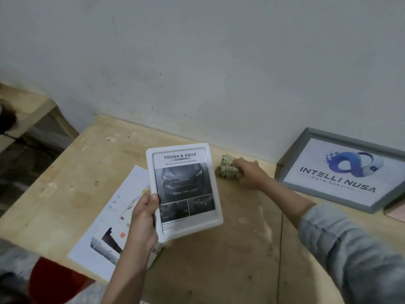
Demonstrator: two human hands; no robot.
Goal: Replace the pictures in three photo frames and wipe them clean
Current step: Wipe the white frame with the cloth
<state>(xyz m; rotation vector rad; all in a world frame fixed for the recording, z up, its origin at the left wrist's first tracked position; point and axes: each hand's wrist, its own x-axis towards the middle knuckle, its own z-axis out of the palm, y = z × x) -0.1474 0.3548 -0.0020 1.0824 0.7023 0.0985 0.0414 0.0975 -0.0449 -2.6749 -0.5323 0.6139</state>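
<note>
Above the middle of the wooden surface [76, 172], a white photo frame [183, 191] is held upright and slightly tilted, its face toward the camera. Its border is smooth, rounded plastic with soft corners, and the picture inside shows a dark car front under the heading "TOUGH & AGILE". The left hand [142, 218] grips the frame's lower left edge, thumb laid over the front border and the other fingers curled behind it. The right hand [248, 172] reaches out to the far side of the surface, near the wall, with the forearm extended in a grey sleeve [350, 244]; its fingers are closed around a crumpled, greenish wad of cloth [225, 168] that rests on the wood. A grey-rimmed frame [341, 170] with a blue logo and the words "INTELLI NUSA" leans against the wall at the right. Loose printed sheets [109, 224] lie flat under and left of the white frame. The surface is pale, scuffed plywood with stains.
</note>
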